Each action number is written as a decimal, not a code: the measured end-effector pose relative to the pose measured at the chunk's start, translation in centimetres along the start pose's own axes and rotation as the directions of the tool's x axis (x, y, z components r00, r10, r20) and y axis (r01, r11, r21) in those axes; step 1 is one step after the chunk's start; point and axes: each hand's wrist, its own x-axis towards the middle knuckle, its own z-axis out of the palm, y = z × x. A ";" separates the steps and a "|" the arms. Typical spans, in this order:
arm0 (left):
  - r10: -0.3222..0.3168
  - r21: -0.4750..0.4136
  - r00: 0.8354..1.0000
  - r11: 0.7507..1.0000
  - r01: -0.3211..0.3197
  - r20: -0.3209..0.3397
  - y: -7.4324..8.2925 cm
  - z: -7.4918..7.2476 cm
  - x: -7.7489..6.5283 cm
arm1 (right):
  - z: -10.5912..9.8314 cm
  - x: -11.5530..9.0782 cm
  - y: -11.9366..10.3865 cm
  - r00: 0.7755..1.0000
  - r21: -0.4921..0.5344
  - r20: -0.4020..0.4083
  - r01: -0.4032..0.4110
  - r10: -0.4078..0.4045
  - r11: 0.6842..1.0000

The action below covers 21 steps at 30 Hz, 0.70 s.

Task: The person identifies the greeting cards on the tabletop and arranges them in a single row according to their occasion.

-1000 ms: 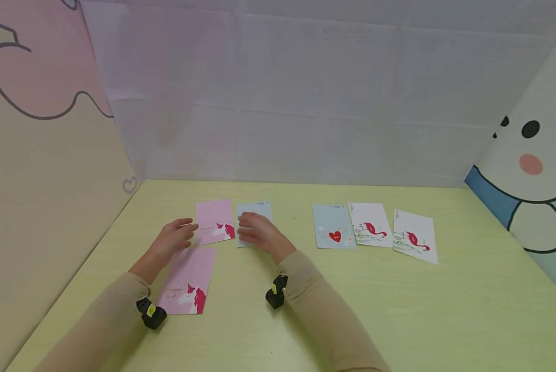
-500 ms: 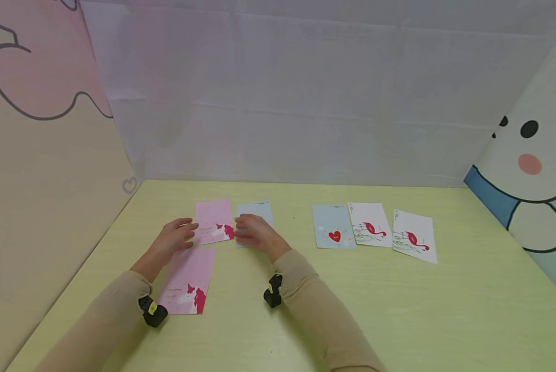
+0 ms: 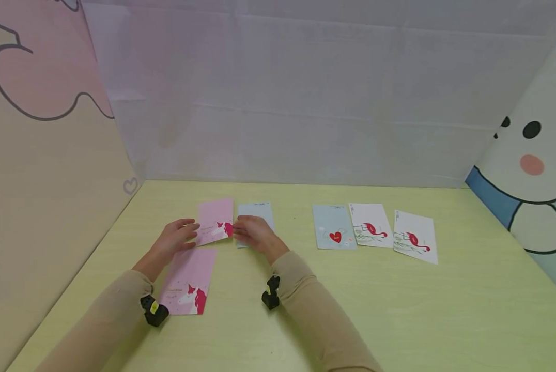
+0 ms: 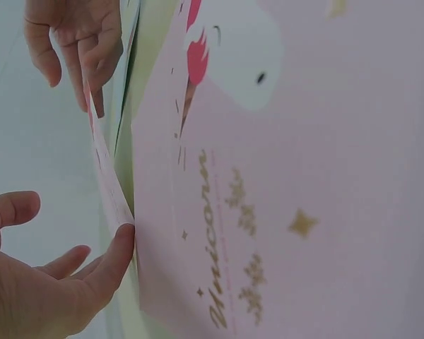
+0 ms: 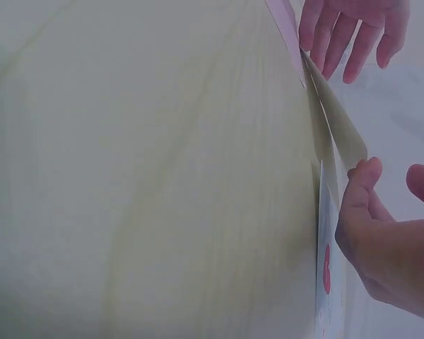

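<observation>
In the head view, a pink unicorn card (image 3: 215, 219) lies between my hands at the back left. My left hand (image 3: 173, 238) is at its left edge, and one fingertip touches the card in the left wrist view. At its right edge is my right hand (image 3: 256, 232). The right wrist view shows that card (image 5: 339, 116) tilted up at the right fingertips, thumb held apart. A pale blue card (image 3: 259, 209) lies partly hidden beneath my right hand. Nearer to me, by the left wrist, lies a second pink unicorn card (image 3: 188, 289).
To the right, a blue card with a red heart (image 3: 331, 219) lies beside a white flamingo card (image 3: 368, 219). Another white flamingo card (image 3: 413, 227), turned slightly, lies farther right. A white sheet (image 3: 287, 103) hangs behind the pale yellow-green table (image 3: 468, 294).
My right hand has moved a little left, off part of the blue card, to the pink card's right edge. That card has shifted slightly. My left hand has barely moved.
</observation>
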 end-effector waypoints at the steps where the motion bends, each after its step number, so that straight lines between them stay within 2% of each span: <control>1: -0.001 -0.002 1.000 1.000 0.001 0.003 0.1 0.1 -0.1 | 0.0 0.0 0.0 1.000 -0.012 -0.008 0.003 -0.003 1.000; 9: 0.008 0.047 1.000 0.999 -0.009 0.024 1.8 1.1 -1.7 | -0.1 -0.2 0.5 0.999 -0.117 -0.044 0.013 -0.019 0.993; 14: 0.013 0.034 0.999 0.999 -0.014 0.043 2.4 1.6 -2.3 | -0.2 -0.3 0.7 0.999 -0.119 -0.028 0.025 -0.029 0.993; 21: 0.029 0.046 0.999 0.998 -0.030 0.033 2.3 1.8 -2.2 | -0.4 -0.4 0.6 0.999 -0.106 -0.027 0.032 -0.035 0.994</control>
